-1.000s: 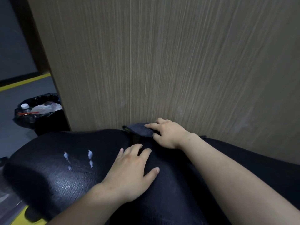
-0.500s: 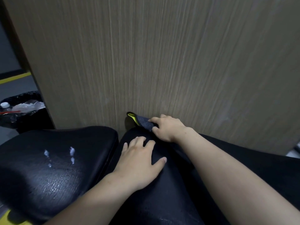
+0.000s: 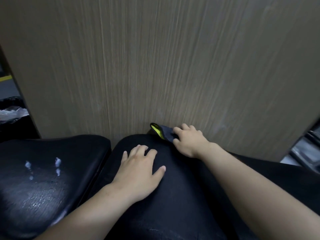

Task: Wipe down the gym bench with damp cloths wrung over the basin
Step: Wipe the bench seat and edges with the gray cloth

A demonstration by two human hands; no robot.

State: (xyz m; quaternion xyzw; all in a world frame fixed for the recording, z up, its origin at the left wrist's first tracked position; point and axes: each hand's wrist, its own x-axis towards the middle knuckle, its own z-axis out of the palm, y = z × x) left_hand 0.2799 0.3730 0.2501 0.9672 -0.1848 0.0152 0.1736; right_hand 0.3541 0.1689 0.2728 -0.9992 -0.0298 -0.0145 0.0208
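The black padded gym bench fills the lower view as two pads: a seat pad [image 3: 45, 187] on the left with wet streaks and white foam spots, and a long back pad [image 3: 181, 196] on the right. My left hand [image 3: 140, 168] lies flat on the back pad, fingers spread, holding nothing. My right hand [image 3: 187, 141] presses a dark grey cloth with a yellow edge [image 3: 161, 132] against the far edge of the back pad, right at the wall.
A wood-grain wall panel [image 3: 164, 66] stands directly behind the bench. A black-lined waste bin [image 3: 12, 115] with plastic rubbish sits at the far left. A dark gap separates the two pads. Metal gear shows at the right edge [image 3: 308, 149].
My view has shifted right, so the seat pad and bin slid left. The right hand has pushed the cloth rightward along the far edge; its yellow edge now shows. The left hand stays flat.
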